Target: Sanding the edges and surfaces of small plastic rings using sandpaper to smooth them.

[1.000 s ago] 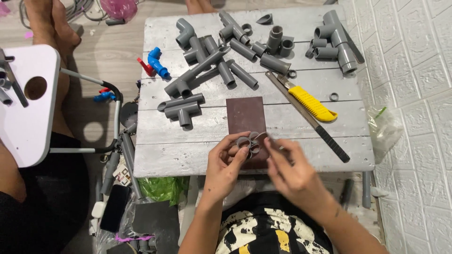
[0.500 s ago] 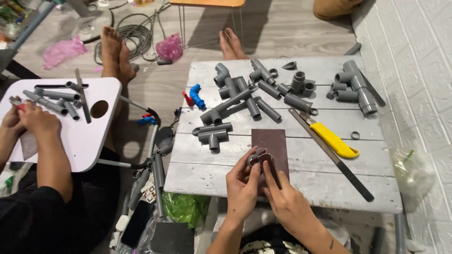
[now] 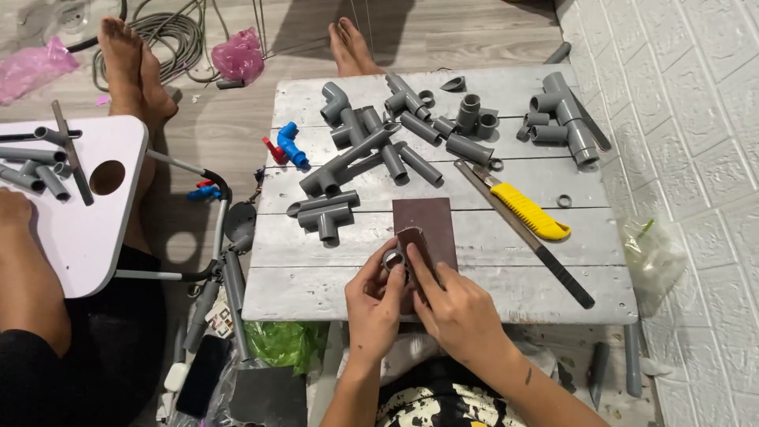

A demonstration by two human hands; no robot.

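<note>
Your left hand (image 3: 375, 304) still pinches a small grey pipe ring (image 3: 393, 258) at the near end of the brown sandpaper sheet (image 3: 427, 229), as a second ago. Your right hand (image 3: 458, 304) now curls the sheet's corner against it. Beyond the sheet lies a grey tee fitting (image 3: 324, 215), then the yellow utility knife (image 3: 538, 215) to its right.

Bare planks either side of sandpaper sheet (image 3: 427, 217), grey tee fitting (image 3: 322, 215) left, yellow knife (image 3: 530, 212) right
</note>
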